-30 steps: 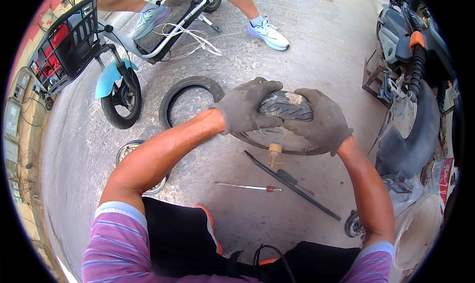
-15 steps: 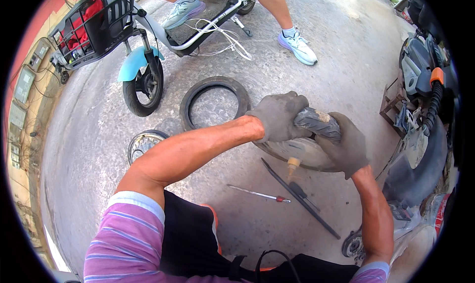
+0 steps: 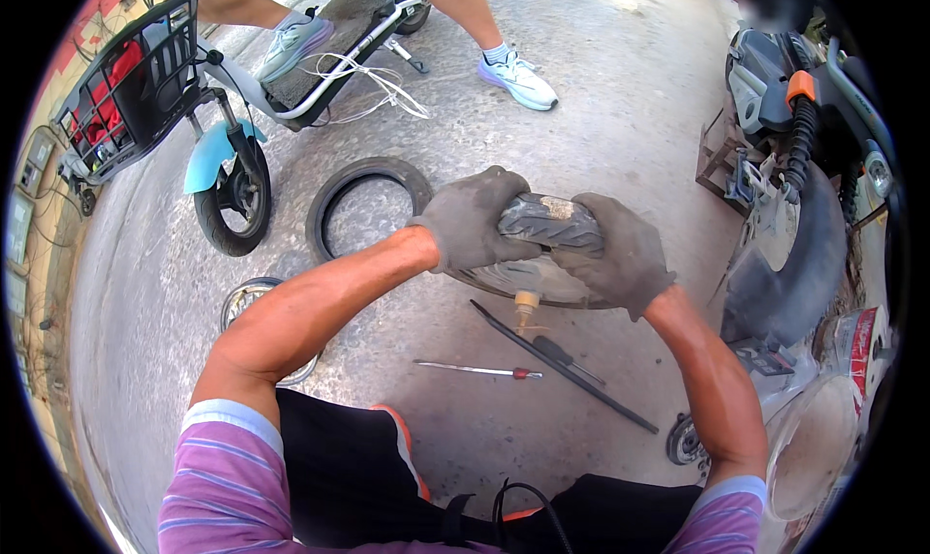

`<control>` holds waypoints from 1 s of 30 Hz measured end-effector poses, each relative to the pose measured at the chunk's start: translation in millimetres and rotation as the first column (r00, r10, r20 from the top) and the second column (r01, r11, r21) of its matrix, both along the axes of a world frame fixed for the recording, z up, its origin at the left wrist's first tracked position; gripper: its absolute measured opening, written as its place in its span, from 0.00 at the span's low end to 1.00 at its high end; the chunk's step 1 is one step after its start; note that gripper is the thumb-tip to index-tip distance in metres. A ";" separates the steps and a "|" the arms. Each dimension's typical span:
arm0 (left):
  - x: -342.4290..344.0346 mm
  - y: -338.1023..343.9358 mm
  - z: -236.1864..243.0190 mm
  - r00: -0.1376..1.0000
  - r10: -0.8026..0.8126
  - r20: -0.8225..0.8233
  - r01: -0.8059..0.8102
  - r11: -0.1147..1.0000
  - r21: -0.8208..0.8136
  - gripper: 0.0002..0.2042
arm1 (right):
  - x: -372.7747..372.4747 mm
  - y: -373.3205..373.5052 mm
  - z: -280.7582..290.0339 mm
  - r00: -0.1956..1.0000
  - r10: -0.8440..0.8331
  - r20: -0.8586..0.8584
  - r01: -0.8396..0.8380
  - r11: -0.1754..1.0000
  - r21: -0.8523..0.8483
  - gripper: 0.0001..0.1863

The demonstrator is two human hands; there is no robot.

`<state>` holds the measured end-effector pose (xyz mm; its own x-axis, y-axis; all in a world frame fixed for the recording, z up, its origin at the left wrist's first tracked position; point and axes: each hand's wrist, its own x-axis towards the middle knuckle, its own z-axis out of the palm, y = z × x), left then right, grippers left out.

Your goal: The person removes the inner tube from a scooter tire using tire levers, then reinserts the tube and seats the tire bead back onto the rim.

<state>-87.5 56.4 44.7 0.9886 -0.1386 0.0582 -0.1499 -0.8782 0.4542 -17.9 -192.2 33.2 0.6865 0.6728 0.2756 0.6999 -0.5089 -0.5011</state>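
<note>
Both my hands wear dark grey work gloves. They grip a black tyre (image 3: pixel 550 225) with a pale worn patch on its tread. My left hand (image 3: pixel 473 220) is closed round its left side and my right hand (image 3: pixel 620 254) round its right. Beneath the gloves shows a curved, dusty edge; whether it belongs to the same tyre I cannot tell. A small yellowish piece (image 3: pixel 526 302) is just below it. Nearer me on the ground lie a long dark bar (image 3: pixel 572 372), a dark-handled tool (image 3: pixel 554 351) and a thin metal rod with a red end (image 3: pixel 475 368).
A second tyre (image 3: pixel 320 215) lies flat at left, beyond a spoked wheel (image 3: pixel 232 302) partly behind my left arm. Farther off, a person's shoe (image 3: pixel 521 79) stands beside a light-blue scooter (image 3: pixel 218 157). Motorbike parts (image 3: pixel 790 254) and a bucket (image 3: pixel 814 438) line the right side.
My view has shifted, so most of the scene sits farther left in the picture. Both hands keep their hold on the tyre, whose tread now appears more level.
</note>
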 end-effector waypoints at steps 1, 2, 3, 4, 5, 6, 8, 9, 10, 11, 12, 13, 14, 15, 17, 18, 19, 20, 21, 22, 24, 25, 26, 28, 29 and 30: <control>-0.5 1.6 0.3 1.000 -0.008 -0.007 0.008 1.000 -0.010 0.36 | -2.3 1.0 3.7 1.000 0.003 -0.013 -0.003 1.000 -0.007 0.31; -1.3 3.1 1.4 1.000 -0.015 -0.013 0.015 1.000 -0.020 0.37 | -4.0 1.7 6.3 1.000 0.006 -0.025 -0.006 1.000 -0.013 0.31; -1.9 4.4 2.4 1.000 -0.020 -0.018 0.020 1.000 -0.020 0.37 | -4.3 1.9 7.3 1.000 0.010 -0.025 -0.010 1.000 -0.017 0.32; -2.2 5.7 3.3 0.999 -0.025 -0.024 0.025 0.999 -0.021 0.37 | -4.2 1.9 8.4 1.000 0.014 -0.026 -0.015 1.000 -0.021 0.32; -2.4 6.9 4.0 0.999 -0.029 -0.029 0.028 0.999 -0.021 0.38 | -3.9 1.9 9.2 0.999 0.020 -0.026 -0.021 0.999 -0.024 0.32; -1.9 7.9 3.8 0.999 -0.035 -0.037 0.034 0.999 -0.019 0.38 | -3.6 1.8 9.0 0.999 0.024 -0.023 -0.024 0.999 -0.025 0.33; -0.4 8.9 3.3 0.997 -0.047 -0.055 0.046 0.999 -0.018 0.40 | -2.3 1.6 6.2 0.999 0.030 -0.017 -0.030 0.999 -0.029 0.33; -0.1 9.3 4.5 0.995 -0.061 -0.073 0.059 0.998 -0.032 0.40 | -1.5 1.4 4.1 0.999 0.034 -0.011 -0.035 0.999 -0.024 0.34; 0.0 9.7 6.3 0.993 -0.075 -0.090 0.072 0.996 -0.045 0.41 | -0.6 1.3 1.8 0.999 0.039 -0.005 -0.039 0.999 -0.020 0.34; -0.1 9.4 8.5 0.990 -0.089 -0.108 0.083 0.995 -0.059 0.41 | -0.3 1.3 0.6 0.999 0.044 0.000 -0.044 0.999 -0.016 0.35; -0.1 8.5 10.0 0.989 -0.112 -0.097 0.103 0.990 -0.098 0.41 | -1.0 1.3 1.0 0.999 0.042 -0.010 -0.042 0.999 -0.021 0.35; -0.1 7.3 11.0 0.987 -0.134 -0.085 0.122 0.983 -0.136 0.41 | -2.6 1.7 1.7 0.999 0.040 -0.020 -0.041 0.999 -0.027 0.36; -0.4 6.2 11.9 0.986 -0.154 -0.070 0.140 0.975 -0.174 0.41 | -3.5 1.8 2.6 0.999 0.040 -0.028 -0.040 0.999 -0.031 0.36; 0.0 5.1 11.1 0.987 -0.150 -0.060 0.137 0.974 -0.183 0.40 | -3.3 1.3 2.3 0.999 0.047 -0.018 -0.047 0.999 -0.024 0.36; 0.8 2.6 8.7 0.989 -0.141 -0.042 0.130 0.971 -0.200 0.37 | -2.0 0.1 0.1 0.998 0.062 0.002 -0.062 0.998 -0.006 0.37; -0.1 1.2 8.8 0.990 -0.141 -0.017 0.134 0.970 -0.203 0.37 | -1.7 -0.3 -0.5 0.998 0.057 0.003 -0.057 0.998 -0.011 0.36; -1.5 -0.5 9.0 0.990 -0.140 0.007 0.139 0.968 -0.207 0.36 | -1.3 -0.9 -1.0 0.999 0.052 0.005 -0.052 0.998 -0.017 0.36; -2.3 -1.2 9.0 0.990 -0.140 0.030 0.144 0.967 -0.210 0.36 | -0.9 -0.8 -1.6 0.999 0.047 0.006 -0.047 0.999 -0.021 0.36; -2.3 -0.6 7.5 0.987 -0.144 0.074 0.157 0.965 -0.212 0.35 | 0.2 -0.2 -1.9 0.999 0.049 0.005 -0.049 0.999 -0.019 0.36; -1.9 1.0 4.6 0.982 -0.147 0.117 0.170 0.962 -0.215 0.34 | 1.9 0.9 -1.9 0.999 0.050 0.005 -0.050 0.999 -0.017 0.36; -2.6 -0.9 3.0 0.984 -0.132 0.121 0.158 0.958 -0.241 0.33 | 2.5 0.6 -2.5 0.999 0.048 -0.011 -0.049 0.998 -0.029 0.36; -3.0 -2.2 3.2 0.990 -0.115 0.084 0.133 0.957 -0.259 0.33 | 2.2 0.4 -2.4 0.999 0.046 -0.025 -0.046 0.998 -0.038 0.36; -2.5 -3.7 5.6 0.994 -0.098 0.049 0.108 0.955 -0.275 0.33 | 2.7 0.1 -1.7 0.998 0.042 -0.036 -0.044 0.998 -0.047 0.36; -2.0 -5.9 10.2 0.995 -0.093 0.029 0.097 0.956 -0.278 0.33 | 3.5 -0.6 -2.6 0.999 0.035 -0.024 -0.036 0.998 -0.047 0.36; -2.1 -6.1 11.7 0.996 -0.088 0.019 0.090 0.956 -0.278 0.32 | 3.7 -0.3 -2.7 0.999 0.034 -0.017 -0.034 0.998 -0.046 0.36; -1.4 -5.5 11.2 0.996 -0.086 0.035 0.092 0.960 -0.265 0.32 | 3.3 0.2 -2.3 1.000 0.028 -0.013 -0.029 0.999 -0.044 0.36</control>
